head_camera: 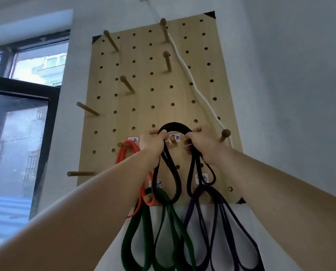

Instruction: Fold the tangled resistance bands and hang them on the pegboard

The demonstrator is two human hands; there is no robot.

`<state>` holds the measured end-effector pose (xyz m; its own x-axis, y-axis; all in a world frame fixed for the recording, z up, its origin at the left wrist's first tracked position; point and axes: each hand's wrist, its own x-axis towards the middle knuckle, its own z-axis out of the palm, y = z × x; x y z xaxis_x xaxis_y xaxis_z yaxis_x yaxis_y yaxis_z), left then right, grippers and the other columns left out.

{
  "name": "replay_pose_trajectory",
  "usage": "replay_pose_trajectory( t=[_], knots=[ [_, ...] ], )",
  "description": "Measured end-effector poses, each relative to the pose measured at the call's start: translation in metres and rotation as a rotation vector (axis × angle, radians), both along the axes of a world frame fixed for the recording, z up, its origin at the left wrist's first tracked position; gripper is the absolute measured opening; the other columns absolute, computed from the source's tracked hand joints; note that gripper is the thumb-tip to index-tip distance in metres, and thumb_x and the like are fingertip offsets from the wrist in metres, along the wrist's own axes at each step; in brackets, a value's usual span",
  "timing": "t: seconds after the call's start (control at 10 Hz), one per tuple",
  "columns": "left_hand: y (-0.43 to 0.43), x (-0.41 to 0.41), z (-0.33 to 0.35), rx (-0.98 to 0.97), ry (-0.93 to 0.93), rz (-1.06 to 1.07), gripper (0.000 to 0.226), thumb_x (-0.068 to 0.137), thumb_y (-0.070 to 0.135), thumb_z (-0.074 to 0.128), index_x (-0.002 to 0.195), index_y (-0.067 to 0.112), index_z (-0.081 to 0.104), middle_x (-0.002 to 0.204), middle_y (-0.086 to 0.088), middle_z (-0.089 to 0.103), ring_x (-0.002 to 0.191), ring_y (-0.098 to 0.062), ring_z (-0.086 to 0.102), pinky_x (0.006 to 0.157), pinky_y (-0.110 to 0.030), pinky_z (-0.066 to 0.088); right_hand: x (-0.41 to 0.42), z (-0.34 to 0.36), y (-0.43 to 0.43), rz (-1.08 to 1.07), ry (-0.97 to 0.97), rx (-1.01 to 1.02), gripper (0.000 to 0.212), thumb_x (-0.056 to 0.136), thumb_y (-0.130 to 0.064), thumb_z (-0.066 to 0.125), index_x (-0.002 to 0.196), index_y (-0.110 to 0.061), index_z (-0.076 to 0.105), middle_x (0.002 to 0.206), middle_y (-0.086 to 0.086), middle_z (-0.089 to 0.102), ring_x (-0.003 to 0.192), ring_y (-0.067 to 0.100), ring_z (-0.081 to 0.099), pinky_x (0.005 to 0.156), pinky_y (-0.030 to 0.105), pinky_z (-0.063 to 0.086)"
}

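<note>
A wooden pegboard (143, 79) hangs on the wall with several wooden pegs. My left hand (152, 142) and my right hand (201, 144) both grip a folded black band (175, 127), arched just above a peg (172, 141) under a label. Its loops dangle below my hands. A red band (127, 153) hangs from a peg at the left. A green band (143, 231) and a purple band (218, 222) hang from lower pegs; my arms hide their tops in part.
A white cord (190, 75) runs from a top peg (164, 28) down to the right edge near another peg (224, 134). A dark-framed window (22, 114) stands at the left. A bare grey wall (300, 94) is at the right.
</note>
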<state>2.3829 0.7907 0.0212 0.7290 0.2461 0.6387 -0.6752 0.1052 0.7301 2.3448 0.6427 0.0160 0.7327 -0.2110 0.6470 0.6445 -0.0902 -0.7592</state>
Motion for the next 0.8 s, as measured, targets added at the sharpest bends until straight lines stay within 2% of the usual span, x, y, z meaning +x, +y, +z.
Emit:
replay_pose_trajectory(
  t=[0.1, 0.2, 0.3, 0.4, 0.5, 0.6, 0.7, 0.8],
  knots=[
    [-0.005, 0.011, -0.006, -0.032, 0.015, -0.052, 0.012, 0.094, 0.020, 0.071, 0.098, 0.019, 0.060, 0.099, -0.010, 0.075, 0.079, -0.021, 0.072, 0.083, -0.039, 0.062, 0.012, -0.009, 0.002, -0.004, 0.050, -0.052, 0.017, 0.095, -0.005, 0.057, 0.100, -0.014, 0.044, 0.090, 0.017, 0.065, 0.068, 0.025, 0.061, 0.067, 0.038, 0.056],
    [-0.009, 0.020, -0.010, -0.012, 0.006, -0.044, 0.020, 0.095, 0.019, 0.070, 0.110, 0.014, 0.059, 0.099, -0.010, 0.074, 0.079, -0.020, 0.073, 0.079, -0.035, 0.063, 0.024, -0.020, 0.003, -0.050, 0.090, -0.165, 0.021, 0.093, -0.006, 0.061, 0.103, -0.014, 0.044, 0.104, 0.020, 0.067, 0.079, 0.026, 0.066, 0.079, 0.044, 0.062],
    [-0.009, 0.024, -0.018, 0.086, 0.071, 0.023, 0.027, 0.095, 0.023, 0.069, 0.118, 0.013, 0.061, 0.101, -0.008, 0.073, 0.085, -0.021, 0.073, 0.084, -0.040, 0.062, 0.025, -0.032, 0.002, -0.093, 0.135, -0.345, 0.032, 0.089, -0.011, 0.068, 0.111, -0.015, 0.045, 0.111, 0.017, 0.064, 0.098, 0.030, 0.067, 0.088, 0.049, 0.060],
    [-0.005, 0.025, -0.030, 0.210, 0.121, 0.085, 0.027, 0.092, 0.025, 0.070, 0.117, 0.018, 0.062, 0.105, -0.006, 0.072, 0.094, -0.025, 0.071, 0.090, -0.046, 0.060, 0.020, -0.043, -0.006, -0.054, 0.145, -0.436, 0.053, 0.089, -0.010, 0.070, 0.133, -0.018, 0.041, 0.111, 0.011, 0.063, 0.103, 0.028, 0.066, 0.092, 0.046, 0.058],
    [0.006, 0.015, -0.034, 0.338, 0.129, 0.103, 0.027, 0.092, 0.018, 0.070, 0.113, 0.028, 0.058, 0.109, -0.003, 0.070, 0.101, -0.023, 0.069, 0.092, -0.043, 0.058, 0.010, -0.049, -0.020, -0.005, 0.159, -0.463, 0.063, 0.092, -0.008, 0.068, 0.145, -0.026, 0.040, 0.110, 0.005, 0.064, 0.100, 0.023, 0.068, 0.088, 0.042, 0.060],
    [0.018, 0.005, -0.030, 0.435, 0.145, 0.033, 0.037, 0.087, 0.013, 0.073, 0.121, 0.024, 0.063, 0.110, 0.000, 0.073, 0.103, -0.020, 0.069, 0.092, -0.040, 0.058, -0.003, -0.050, -0.034, -0.020, 0.144, -0.559, 0.063, 0.093, -0.008, 0.069, 0.148, -0.022, 0.043, 0.099, -0.008, 0.061, 0.090, 0.007, 0.063, 0.073, 0.022, 0.053],
    [0.026, -0.013, -0.026, 0.507, 0.182, 0.012, 0.041, 0.086, 0.015, 0.075, 0.126, 0.022, 0.067, 0.108, -0.002, 0.076, 0.101, -0.025, 0.073, 0.093, -0.048, 0.059, -0.022, -0.050, -0.045, -0.053, 0.170, -0.598, 0.059, 0.092, -0.010, 0.070, 0.145, -0.018, 0.047, 0.112, -0.001, 0.065, 0.102, 0.014, 0.065, 0.088, 0.029, 0.055],
    [0.030, -0.035, -0.020, 0.578, 0.148, 0.074, 0.030, 0.091, 0.018, 0.071, 0.121, 0.017, 0.068, 0.111, -0.008, 0.075, 0.104, -0.029, 0.072, 0.092, -0.045, 0.060, -0.038, -0.042, -0.058, -0.130, 0.205, -0.617, 0.068, 0.092, -0.020, 0.071, 0.152, -0.019, 0.040, 0.140, 0.010, 0.056, 0.127, 0.023, 0.055, 0.111, 0.042, 0.045]
  ],
)
